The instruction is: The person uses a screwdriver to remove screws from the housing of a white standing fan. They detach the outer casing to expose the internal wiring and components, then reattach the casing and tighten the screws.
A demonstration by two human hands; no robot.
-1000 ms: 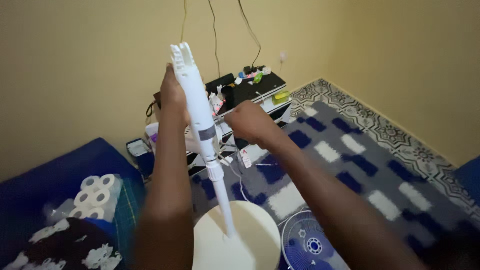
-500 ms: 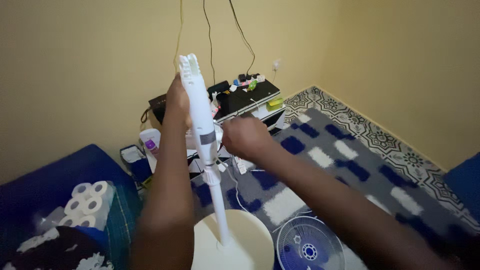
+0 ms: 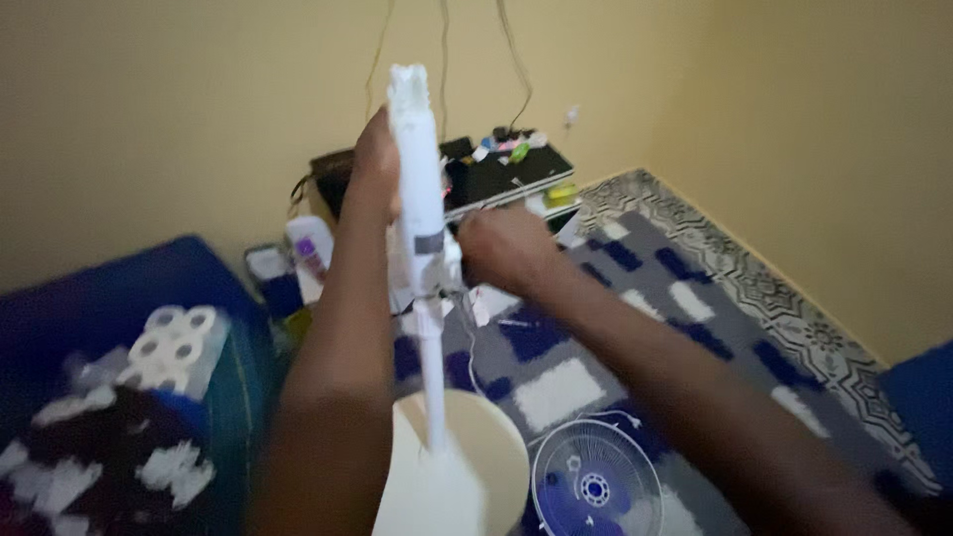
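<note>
Left hand (image 3: 374,169) is gripping the white plastic fan pole (image 3: 418,189); right hand (image 3: 501,248) is pinching its near-side fitting, over a blue-and-grey patterned rug (image 3: 596,337) lying beneath yellow walls (image 3: 149,119).

The right hand (image 3: 506,248) is closing in on the white fan pole (image 3: 422,199), now touching its lower section where a moment ago it sat apart. The pole is standing nearer upright than a second ago. The left hand (image 3: 377,169) is gripping slightly lower beneath the pole's top. The view is shifting left, and the picture is blurring with motion.
</note>
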